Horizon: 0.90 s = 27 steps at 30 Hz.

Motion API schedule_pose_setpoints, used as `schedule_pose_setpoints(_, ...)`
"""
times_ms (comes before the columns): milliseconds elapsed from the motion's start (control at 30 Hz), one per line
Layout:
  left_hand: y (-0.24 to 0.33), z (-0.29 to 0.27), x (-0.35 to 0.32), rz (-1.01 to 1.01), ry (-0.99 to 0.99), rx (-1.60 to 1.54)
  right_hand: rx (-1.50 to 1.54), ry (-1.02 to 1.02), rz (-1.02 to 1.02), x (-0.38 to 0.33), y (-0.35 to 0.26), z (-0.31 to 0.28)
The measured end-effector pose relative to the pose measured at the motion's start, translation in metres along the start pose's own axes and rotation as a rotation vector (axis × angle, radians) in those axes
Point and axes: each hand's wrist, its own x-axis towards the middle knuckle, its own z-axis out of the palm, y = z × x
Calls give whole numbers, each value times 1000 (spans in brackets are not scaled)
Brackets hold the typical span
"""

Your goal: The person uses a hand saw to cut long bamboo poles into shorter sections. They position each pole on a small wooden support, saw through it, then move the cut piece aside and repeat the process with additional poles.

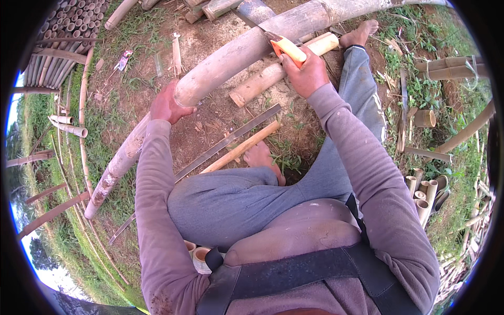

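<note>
A long, thick bamboo pole (226,65) runs slantwise from the lower left to the top right. My left hand (169,105) is wrapped round it near a joint. In my right hand (310,73) is a handsaw with an orange and yellow handle (287,51). Its blade lies across the pole and shows again beyond the far side; how deep it sits in the bamboo I cannot tell. Just this side of the pole, below the saw handle, a shorter bamboo piece (265,83) lies on the ground, with pale sawdust around it.
A long flat metal blade or strip (231,140) and a thin bamboo stick (244,147) lie before my bent leg. Cut bamboo tubes are stacked far left (79,21), and others stand at the right (424,194). A bamboo rail (84,121) borders the left side. My bare foot (359,34) is near the pole.
</note>
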Motion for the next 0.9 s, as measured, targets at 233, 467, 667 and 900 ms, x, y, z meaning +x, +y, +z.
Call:
schedule_pose_setpoints(233,-5,6,-17,-3,30,19,-15,-87,95,-171,-30,-140)
schedule_pose_setpoints(467,12,0,0,7,27,34,31,10,0,-3,20,6)
schedule_pose_setpoints(667,-13,1,-12,-13,-2,17,39,-104,98,-95,-18,-74)
schedule_pose_setpoints(900,-5,8,-14,-11,7,8,-68,-67,-60,-139,-7,-98)
